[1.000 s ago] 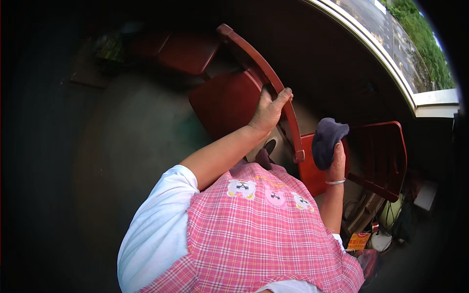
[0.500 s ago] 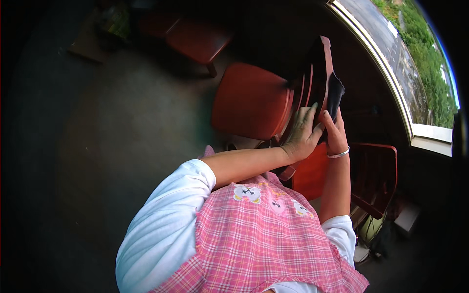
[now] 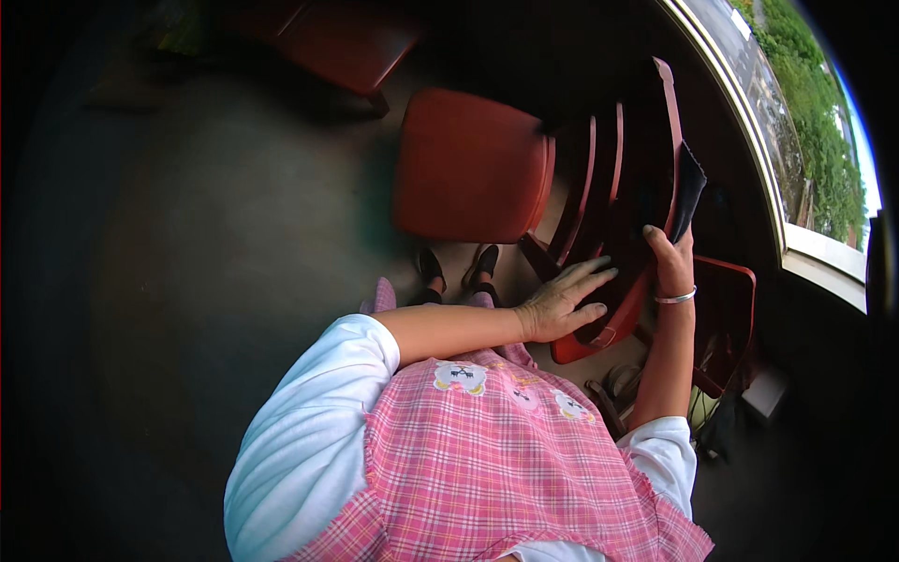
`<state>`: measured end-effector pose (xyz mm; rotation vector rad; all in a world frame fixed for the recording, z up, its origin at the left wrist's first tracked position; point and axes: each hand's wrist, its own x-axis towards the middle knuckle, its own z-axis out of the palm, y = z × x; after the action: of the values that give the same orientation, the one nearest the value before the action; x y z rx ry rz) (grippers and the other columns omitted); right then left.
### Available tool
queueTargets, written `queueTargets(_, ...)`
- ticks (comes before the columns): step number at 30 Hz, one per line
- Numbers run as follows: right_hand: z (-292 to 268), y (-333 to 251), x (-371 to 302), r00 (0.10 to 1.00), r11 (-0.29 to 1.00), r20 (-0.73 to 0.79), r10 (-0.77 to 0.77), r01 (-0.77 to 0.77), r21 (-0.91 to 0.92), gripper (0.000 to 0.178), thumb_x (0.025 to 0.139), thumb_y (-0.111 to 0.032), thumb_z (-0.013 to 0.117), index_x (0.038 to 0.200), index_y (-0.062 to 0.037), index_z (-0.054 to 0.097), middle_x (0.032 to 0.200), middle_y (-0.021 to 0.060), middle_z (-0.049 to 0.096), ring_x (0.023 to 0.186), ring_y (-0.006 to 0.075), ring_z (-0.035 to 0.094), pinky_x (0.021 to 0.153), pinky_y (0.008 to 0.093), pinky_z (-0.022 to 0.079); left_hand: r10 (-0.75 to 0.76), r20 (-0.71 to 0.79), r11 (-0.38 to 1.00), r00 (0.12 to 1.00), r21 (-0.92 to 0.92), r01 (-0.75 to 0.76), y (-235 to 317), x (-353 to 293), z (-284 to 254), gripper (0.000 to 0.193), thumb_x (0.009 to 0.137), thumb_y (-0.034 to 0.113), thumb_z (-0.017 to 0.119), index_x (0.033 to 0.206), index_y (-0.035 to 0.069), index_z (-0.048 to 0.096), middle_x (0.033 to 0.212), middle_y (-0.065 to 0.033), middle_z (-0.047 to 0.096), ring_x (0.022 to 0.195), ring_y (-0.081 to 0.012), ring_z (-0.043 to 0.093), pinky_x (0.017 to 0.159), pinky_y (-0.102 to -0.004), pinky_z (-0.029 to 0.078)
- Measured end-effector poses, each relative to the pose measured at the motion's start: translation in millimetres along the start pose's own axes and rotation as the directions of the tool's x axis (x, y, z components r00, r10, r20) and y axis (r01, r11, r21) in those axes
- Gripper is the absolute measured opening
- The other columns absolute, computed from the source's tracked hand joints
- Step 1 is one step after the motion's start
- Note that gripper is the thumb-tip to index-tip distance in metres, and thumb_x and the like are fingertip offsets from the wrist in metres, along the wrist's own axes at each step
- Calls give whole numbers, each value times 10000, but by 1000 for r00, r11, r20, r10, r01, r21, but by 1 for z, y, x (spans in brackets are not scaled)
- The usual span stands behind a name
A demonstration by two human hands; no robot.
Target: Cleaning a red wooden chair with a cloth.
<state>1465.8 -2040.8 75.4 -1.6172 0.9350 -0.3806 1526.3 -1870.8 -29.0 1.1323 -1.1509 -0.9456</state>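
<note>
A dark red wooden chair [image 3: 676, 112] with long curved slats stands in front of me on the right, its rail rising beside the window. Near the rail's middle, my right hand [image 3: 672, 262], a silver bangle at its wrist, is closed round the wood, thumb on the near side. A dark cloth [image 3: 690, 187] lies against the rail just above those fingers; whether they also pinch it is hidden. My left hand [image 3: 567, 302] reaches across, fingers spread, over the chair's lower part. Whether its fingertips touch the wood I cannot tell.
A red chair seat [image 3: 473, 169] stands left of the slats, and another red chair [image 3: 351, 47] is farther back. To the right are a further red chair [image 3: 735, 323], a white box [image 3: 765, 393] and a white window frame [image 3: 824, 258]. My shoes [image 3: 482, 264] show below.
My left hand has come down and away from my right hand, its fingers spreading. The slatted chair appears farther right, and its slats now show apart. My right hand stays on the rail.
</note>
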Motion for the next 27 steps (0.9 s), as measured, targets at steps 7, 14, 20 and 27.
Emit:
queueTargets(7,13,-7,30,977,977,130,-167,182,-109,684,656,-163,658,1269,4,405,1089,66,503,1007,167,469,914,291,372,134,-385,941,913,338,4,24,38,-117,373,832,75,575,1201,69,520,1268,-86,477,1133,-201,484,886,-298,421)
queueTargets(14,43,-17,34,946,978,290,-147,182,-100,794,616,-188,643,1343,-98,335,905,128,610,832,223,608,777,334,488,599,-132,535,790,799,-273,81,109,-154,298,865,177,575,1153,103,578,1269,-58,493,1197,-239,412,1015,-370,302)
queueTargets(20,94,-16,17,854,865,339,-395,470,-177,854,554,-213,646,1332,-26,349,1074,206,573,1020,342,552,878,372,429,525,-44,286,850,950,-127,68,81,-207,380,930,395,414,1127,129,601,1259,-25,525,1236,-233,382,1047,-412,202)
queueTargets(27,116,-14,17,764,816,458,-454,563,-131,844,550,-211,676,1326,-42,393,1094,179,593,1010,316,570,829,400,420,295,48,-25,954,999,-42,96,28,-249,697,813,704,349,1168,138,550,1189,-6,547,1185,-200,433,1085,-461,97)
